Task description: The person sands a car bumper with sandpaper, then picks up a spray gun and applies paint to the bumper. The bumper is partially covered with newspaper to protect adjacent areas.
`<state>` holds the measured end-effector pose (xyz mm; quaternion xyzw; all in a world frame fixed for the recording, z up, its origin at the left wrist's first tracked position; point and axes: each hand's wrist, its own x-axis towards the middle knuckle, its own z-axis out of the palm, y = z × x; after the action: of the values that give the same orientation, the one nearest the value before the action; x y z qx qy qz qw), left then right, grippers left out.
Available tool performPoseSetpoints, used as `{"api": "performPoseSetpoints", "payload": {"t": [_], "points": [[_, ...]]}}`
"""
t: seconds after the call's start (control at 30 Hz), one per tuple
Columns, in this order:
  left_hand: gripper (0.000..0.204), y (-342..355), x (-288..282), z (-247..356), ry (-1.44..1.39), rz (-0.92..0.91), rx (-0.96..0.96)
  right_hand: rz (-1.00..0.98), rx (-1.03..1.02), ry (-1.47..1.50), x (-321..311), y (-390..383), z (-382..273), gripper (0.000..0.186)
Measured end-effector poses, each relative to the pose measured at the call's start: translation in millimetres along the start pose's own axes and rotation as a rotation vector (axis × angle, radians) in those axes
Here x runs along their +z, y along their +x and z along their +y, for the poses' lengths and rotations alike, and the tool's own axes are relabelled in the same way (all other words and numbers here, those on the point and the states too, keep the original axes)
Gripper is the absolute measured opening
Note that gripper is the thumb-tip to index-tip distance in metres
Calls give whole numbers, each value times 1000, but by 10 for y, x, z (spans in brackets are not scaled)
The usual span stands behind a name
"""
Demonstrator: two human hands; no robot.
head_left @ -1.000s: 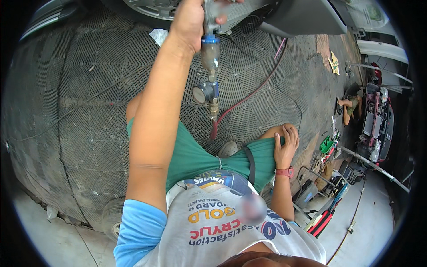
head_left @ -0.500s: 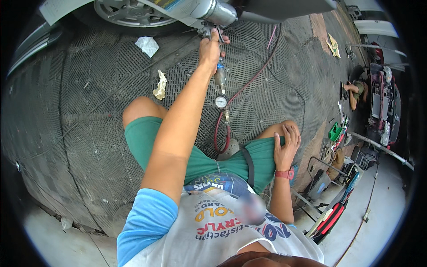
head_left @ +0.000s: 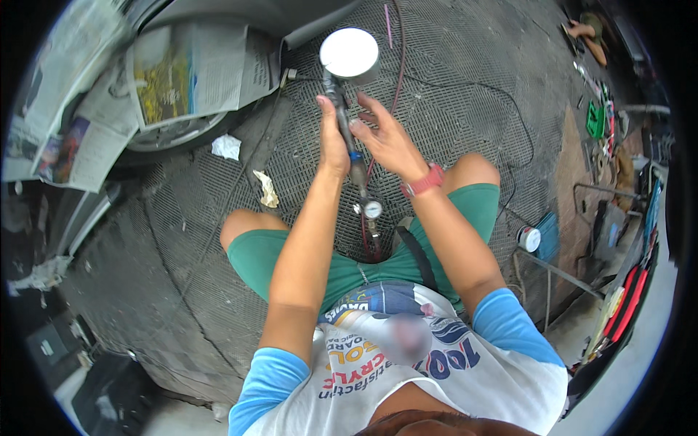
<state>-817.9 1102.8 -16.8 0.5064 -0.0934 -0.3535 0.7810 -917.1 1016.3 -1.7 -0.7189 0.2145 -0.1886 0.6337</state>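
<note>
A spray gun (head_left: 339,109) with a round cup (head_left: 350,52) is held out over the floor in front of me. My left hand (head_left: 334,142) lies along the left side of its handle, thumb raised; its other fingers are largely hidden behind the gun. On the opposite side is my right hand (head_left: 387,140), fingers apart and slightly bent, its thumb close to or touching the handle. Below the handle hang a blue-ringed clear filter (head_left: 358,172), a round pressure gauge (head_left: 373,209) and a hose fitting (head_left: 373,231). A red hose (head_left: 398,80) crosses the floor beyond.
Newspaper (head_left: 185,73) masks a car beside its wheel (head_left: 182,134) at the far left. Crumpled papers (head_left: 226,147) lie on the black floor matting (head_left: 167,247). At right are a white-lidded can (head_left: 528,238), a metal stand (head_left: 556,272) and a green tray (head_left: 596,120). A person's legs (head_left: 587,40) show far right.
My right hand has left my right knee and come up beside the spray gun. My view has turned rightward, and the gun has tipped so its cup faces me.
</note>
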Motion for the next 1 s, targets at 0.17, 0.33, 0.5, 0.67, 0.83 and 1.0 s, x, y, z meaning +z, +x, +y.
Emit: {"api": "performPoseSetpoints", "payload": {"t": [0.17,0.33,0.5,0.67,0.83,1.0], "points": [[111,-224,634,-46,257,-255,54,218,-126,-43,-327,249,0,87],[109,-468,522,-362,652,-507,-144,431,97,423,-1045,399,152,66],[106,-921,-61,-833,894,-626,-1008,546,130,535,-1879,911,13,61],[81,-1287,-577,-1248,1513,-550,-553,677,119,377,-2430,1481,51,78],[30,-1076,-146,-1160,1725,-487,-139,552,217,-25,-2570,1844,880,81],[19,-1144,-77,-1466,1707,-644,-87,284,-125,192,-1846,1596,1615,59]]}}
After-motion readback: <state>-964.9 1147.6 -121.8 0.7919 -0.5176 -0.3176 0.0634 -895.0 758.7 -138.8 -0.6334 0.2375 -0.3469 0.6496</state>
